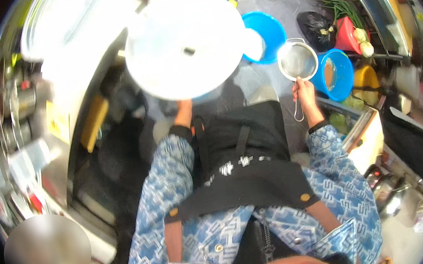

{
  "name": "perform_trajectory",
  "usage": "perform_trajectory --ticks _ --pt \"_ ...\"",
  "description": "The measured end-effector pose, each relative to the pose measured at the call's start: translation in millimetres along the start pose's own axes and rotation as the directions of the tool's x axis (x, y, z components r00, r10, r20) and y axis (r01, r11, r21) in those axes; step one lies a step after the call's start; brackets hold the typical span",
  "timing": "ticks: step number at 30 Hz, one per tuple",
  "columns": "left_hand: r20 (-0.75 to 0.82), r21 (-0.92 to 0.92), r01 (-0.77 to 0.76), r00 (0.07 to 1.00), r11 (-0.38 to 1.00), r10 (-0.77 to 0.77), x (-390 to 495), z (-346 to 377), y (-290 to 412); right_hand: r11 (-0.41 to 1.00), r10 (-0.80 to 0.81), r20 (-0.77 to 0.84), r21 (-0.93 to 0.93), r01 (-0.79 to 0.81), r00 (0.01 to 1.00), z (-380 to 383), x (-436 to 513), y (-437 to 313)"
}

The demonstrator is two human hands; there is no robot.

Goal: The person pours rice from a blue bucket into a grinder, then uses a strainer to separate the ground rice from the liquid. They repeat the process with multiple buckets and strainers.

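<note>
My right hand [304, 91] grips the thin wire handle of a round mesh strainer [298, 61], its bowl out in front of me. My left hand [185, 107] is at the near rim of a large white round vessel or lid [182, 28], which hides its fingers. Glare washes out most of that white surface, apart from a small dark spot at its middle. Beyond the strainer, a blue bucket [274, 30] stands on the floor, with something white partly inside. A second blue bucket [337, 74], holding something brownish, is just right of the strainer.
A black plastic bag [316, 28] and a red container [347, 35] with green stalks stand at far right. A yellow bucket [367, 84] sits behind the second blue one. Along the left runs a bright counter [75, 68]. A wooden-edged shelf [364, 132] lies near my right arm.
</note>
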State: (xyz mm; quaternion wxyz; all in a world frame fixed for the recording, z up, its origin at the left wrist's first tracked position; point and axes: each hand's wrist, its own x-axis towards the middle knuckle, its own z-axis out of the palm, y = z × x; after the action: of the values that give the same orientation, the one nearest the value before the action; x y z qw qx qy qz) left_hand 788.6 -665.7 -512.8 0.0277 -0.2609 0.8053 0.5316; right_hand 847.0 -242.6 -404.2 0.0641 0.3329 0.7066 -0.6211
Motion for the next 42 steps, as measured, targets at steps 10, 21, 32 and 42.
perform_trajectory --ticks 10,21,32,42 --pt "-0.096 -0.137 -0.116 0.990 0.984 0.103 34 76 -65 0.713 -0.179 0.013 -0.687 0.139 0.984 39 192 62" --pt "-0.379 -0.019 -0.359 0.866 0.933 0.326 82 104 -116 0.451 -0.302 0.151 -0.847 0.281 0.941 92 306 156" --pt "-0.405 0.144 -0.341 0.836 0.929 0.370 82 111 -109 0.182 -0.484 0.327 -0.870 0.458 0.812 64 383 210" --pt "-0.552 0.063 -0.398 0.751 0.915 0.364 62 113 -83 0.349 -0.334 0.216 -0.876 0.334 0.917 63 359 191"
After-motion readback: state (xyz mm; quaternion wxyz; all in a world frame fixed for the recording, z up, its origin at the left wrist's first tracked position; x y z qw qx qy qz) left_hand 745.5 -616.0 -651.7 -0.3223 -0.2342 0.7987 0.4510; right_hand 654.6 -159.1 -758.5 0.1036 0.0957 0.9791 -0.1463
